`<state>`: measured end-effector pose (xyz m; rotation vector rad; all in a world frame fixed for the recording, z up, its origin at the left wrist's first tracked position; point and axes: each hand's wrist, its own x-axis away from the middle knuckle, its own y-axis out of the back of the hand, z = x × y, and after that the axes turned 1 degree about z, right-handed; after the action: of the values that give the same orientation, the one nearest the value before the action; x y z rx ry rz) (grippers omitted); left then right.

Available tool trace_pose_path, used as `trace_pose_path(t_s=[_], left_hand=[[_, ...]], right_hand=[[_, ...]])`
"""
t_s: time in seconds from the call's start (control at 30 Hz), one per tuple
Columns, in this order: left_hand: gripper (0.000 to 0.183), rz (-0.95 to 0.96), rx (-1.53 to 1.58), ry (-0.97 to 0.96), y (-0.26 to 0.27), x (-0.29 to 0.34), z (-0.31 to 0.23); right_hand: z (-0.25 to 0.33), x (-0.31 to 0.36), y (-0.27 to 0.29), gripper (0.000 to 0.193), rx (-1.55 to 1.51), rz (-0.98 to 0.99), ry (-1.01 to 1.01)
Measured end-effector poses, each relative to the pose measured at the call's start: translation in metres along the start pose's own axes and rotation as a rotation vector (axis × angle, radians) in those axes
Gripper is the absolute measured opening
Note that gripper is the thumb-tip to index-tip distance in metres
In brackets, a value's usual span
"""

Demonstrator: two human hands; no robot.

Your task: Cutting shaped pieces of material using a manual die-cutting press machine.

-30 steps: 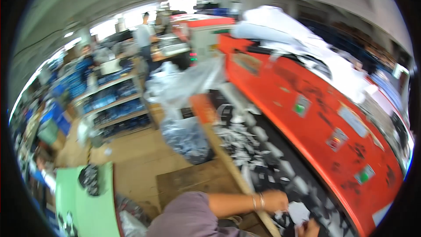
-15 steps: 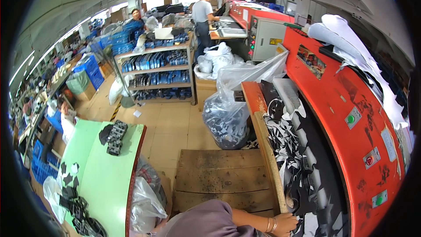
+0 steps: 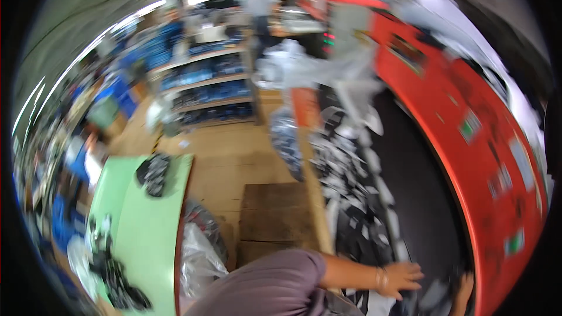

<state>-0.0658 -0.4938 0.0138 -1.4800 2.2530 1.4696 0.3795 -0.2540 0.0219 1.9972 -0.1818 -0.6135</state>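
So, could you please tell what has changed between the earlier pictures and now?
The left hand has moved rightward from beside the wooden rail toward the black bed, fingers now spread. The right hand, out of view half a second ago, shows again near the red machine. Blur hides whether anything was let go. The green table still bears its dark bundle.

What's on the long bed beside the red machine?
Black and white scraps heaped along the wooden board, then a black surface toward the red machine. The left hand and right hand are at the near end. The scraps hide whatever's underneath.
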Motion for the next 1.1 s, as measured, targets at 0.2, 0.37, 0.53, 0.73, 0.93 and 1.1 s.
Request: trace_pose_path(t_s=[0.2, 0.37, 0.53, 0.73, 0.93, 1.1], left_hand=[[0.070, 0.403, -0.291, 0.510, 0.134, -0.042, 0.030], [0.088, -0.148, -0.207, 0.375, 0.052, -0.143, 0.076], [0.087, -0.104, 0.669, 0.229, -0.114, -0.261, 0.134], [0.069, 0.099, 1.011, 0.290, -0.176, -0.279, 0.152], [0.064, 0.149, 1.235, 0.404, -0.164, -0.273, 0.136], [0.063, 0.100, 1.157, 0.559, -0.158, -0.252, 0.150]], right_hand=[[0.010, -0.315, 0.027, 0.007, -0.215, -0.044, -0.099], [0.017, -0.211, -0.004, 0.017, -0.936, -0.203, -0.227], [0.023, -0.084, -0.013, 0.013, -1.358, -0.345, -0.756], [0.059, -0.032, -0.022, 0.022, -1.343, -0.390, -1.134], [0.051, -0.029, -0.007, 0.033, -1.170, -0.252, -0.897], [0.065, -0.048, -0.019, 0.030, -1.242, -0.221, -1.010]])
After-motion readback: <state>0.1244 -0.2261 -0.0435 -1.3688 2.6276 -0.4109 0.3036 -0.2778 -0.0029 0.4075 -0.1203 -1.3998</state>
